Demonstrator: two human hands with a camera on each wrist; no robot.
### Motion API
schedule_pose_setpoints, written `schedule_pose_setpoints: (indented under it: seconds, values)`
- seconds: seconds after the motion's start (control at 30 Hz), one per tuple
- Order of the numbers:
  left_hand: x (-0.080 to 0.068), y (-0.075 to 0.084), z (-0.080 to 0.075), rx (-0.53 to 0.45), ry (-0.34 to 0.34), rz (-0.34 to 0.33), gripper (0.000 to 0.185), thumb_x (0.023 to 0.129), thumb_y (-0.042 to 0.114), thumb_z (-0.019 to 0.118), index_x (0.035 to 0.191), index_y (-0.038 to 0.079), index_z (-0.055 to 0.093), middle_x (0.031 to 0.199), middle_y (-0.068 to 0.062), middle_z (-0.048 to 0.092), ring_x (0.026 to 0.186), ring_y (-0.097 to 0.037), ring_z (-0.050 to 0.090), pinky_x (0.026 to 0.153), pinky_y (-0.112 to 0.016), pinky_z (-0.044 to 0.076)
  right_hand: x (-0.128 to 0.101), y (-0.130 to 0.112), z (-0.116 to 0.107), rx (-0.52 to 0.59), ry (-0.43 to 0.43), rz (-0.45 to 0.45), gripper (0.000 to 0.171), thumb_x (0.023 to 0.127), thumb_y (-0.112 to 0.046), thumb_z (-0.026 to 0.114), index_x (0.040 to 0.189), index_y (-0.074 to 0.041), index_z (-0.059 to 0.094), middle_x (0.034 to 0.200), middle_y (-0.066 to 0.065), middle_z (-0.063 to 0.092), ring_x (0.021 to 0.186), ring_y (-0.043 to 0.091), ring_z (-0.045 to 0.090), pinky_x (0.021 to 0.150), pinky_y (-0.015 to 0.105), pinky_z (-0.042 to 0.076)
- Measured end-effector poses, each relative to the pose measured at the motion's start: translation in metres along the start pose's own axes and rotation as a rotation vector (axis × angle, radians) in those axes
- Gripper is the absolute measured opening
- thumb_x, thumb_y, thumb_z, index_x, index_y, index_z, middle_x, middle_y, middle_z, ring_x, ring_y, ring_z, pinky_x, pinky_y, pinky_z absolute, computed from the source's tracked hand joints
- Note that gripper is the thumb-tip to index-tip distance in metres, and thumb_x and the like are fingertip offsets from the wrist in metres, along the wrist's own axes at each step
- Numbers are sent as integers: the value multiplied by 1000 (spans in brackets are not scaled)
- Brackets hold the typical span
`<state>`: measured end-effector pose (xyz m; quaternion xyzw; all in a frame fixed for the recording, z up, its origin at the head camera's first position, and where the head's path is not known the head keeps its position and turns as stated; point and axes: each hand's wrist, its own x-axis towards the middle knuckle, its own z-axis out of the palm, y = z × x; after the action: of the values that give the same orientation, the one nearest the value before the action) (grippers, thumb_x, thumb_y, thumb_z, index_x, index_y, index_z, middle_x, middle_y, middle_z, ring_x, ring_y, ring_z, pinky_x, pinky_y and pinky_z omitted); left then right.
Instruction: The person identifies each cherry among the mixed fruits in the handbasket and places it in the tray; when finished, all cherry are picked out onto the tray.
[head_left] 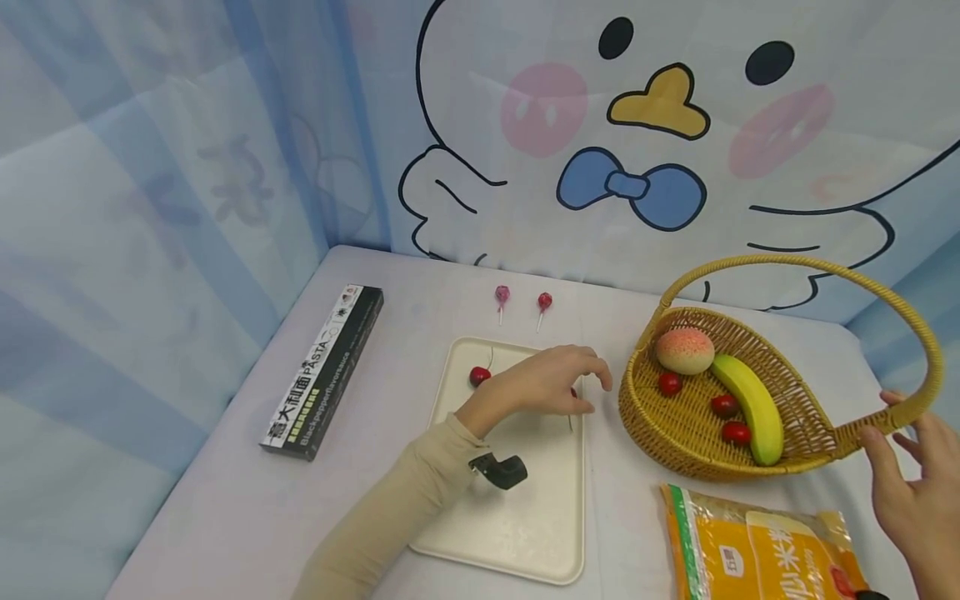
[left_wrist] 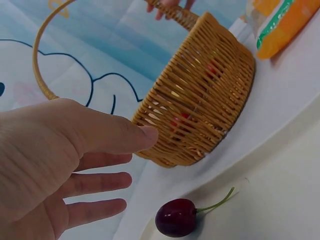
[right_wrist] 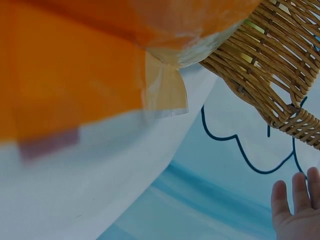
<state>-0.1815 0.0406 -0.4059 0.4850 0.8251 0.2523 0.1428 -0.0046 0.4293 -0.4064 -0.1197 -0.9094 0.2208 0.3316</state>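
My left hand (head_left: 543, 382) hovers over the cream tray (head_left: 498, 565), fingers loosely spread and holding nothing. A dark red cherry (left_wrist: 176, 218) with a green stem lies on the tray beside that hand, partly hidden by it in the head view. Another cherry (head_left: 480, 377) rests left of the wrist. At the right end of the wicker basket (head_left: 651, 433), my right hand (head_left: 915, 475) has thumb and fingers on either side of the handle's base. Inside the basket are a banana (head_left: 752, 408), a pinkish peach (head_left: 685, 350) and three red cherries (head_left: 724, 406).
An orange food bag (head_left: 772, 550) lies in front of the basket. Two lollipops (head_left: 502, 294) are behind the tray. To the left is a black-and-white pasta box (head_left: 322, 372). A printed curtain (head_left: 465, 100) borders the table at the back.
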Motion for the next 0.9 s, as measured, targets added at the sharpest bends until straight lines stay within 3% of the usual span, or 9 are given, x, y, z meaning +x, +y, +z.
schedule_pose_setpoints:
  seconds: [0.1, 0.33, 0.43, 0.57, 0.63, 0.9]
  values:
    - [1, 5, -3, -15, 5, 3, 33, 98, 20, 76, 131, 16, 70, 139, 0, 68, 125, -22, 64, 107, -25, 50, 1, -1, 1, 5, 2, 7, 49, 110, -6, 55, 158, -12, 50, 159, 23, 52, 159, 25, 38, 122, 7, 22]
    - [6, 15, -3, -54, 29, 12, 34, 99, 22, 75, 133, 20, 69, 139, 3, 68, 129, -19, 65, 107, -22, 50, 1, -4, 1, -6, -4, 32, 49, 110, -3, 53, 158, -11, 49, 159, 25, 51, 158, 33, 38, 123, 8, 20]
    - [9, 18, -2, -72, 40, 36, 35, 99, 22, 76, 134, 19, 69, 137, 4, 68, 127, -18, 65, 104, -18, 50, 0, -4, 1, -4, 0, 29, 49, 110, -3, 53, 158, -11, 49, 159, 23, 51, 159, 22, 38, 123, 8, 21]
    - [14, 24, 0, -103, 57, 86, 36, 99, 21, 76, 134, 16, 68, 136, 2, 68, 122, -17, 66, 95, -14, 49, 0, -1, 1, 13, 17, 7, 48, 109, -4, 55, 157, -12, 51, 161, 12, 52, 153, -7, 33, 121, 7, 24]
    - [17, 28, 1, -113, 65, 110, 37, 100, 22, 77, 135, 15, 68, 136, 2, 68, 117, -17, 65, 92, -13, 49, 0, 1, 1, 16, 21, 2, 48, 109, -5, 55, 157, -12, 52, 161, 7, 52, 150, -13, 32, 121, 7, 25]
    - [28, 38, 6, -119, 75, 133, 35, 100, 21, 75, 134, 15, 68, 136, 1, 69, 121, -18, 65, 96, -9, 44, -1, -1, 1, -3, 6, 30, 49, 110, -6, 54, 158, -15, 50, 160, 19, 52, 158, 8, 36, 122, 7, 24]
